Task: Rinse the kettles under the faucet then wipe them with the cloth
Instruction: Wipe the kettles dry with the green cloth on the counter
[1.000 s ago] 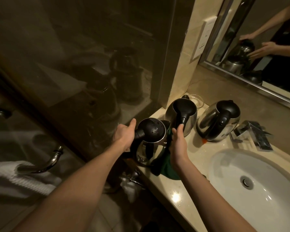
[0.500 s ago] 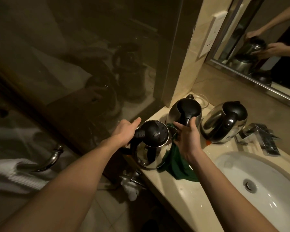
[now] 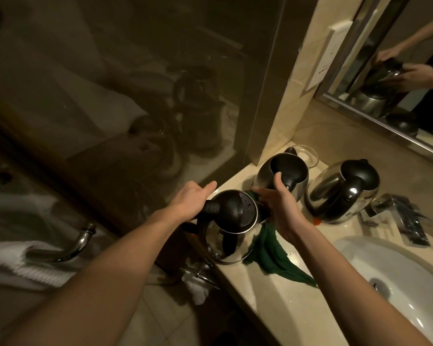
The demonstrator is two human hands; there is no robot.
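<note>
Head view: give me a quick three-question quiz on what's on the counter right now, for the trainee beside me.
1. How many kettles stand on the counter?
2. True or false: the green cloth lies in the sink.
3. What does the left hand grip? A. the faucet B. the near kettle C. the green cloth

Key:
1. Three: the near kettle, the middle kettle and the right kettle.
2. False. The right hand presses it to the near kettle, and its end trails onto the counter.
3. B.
</note>
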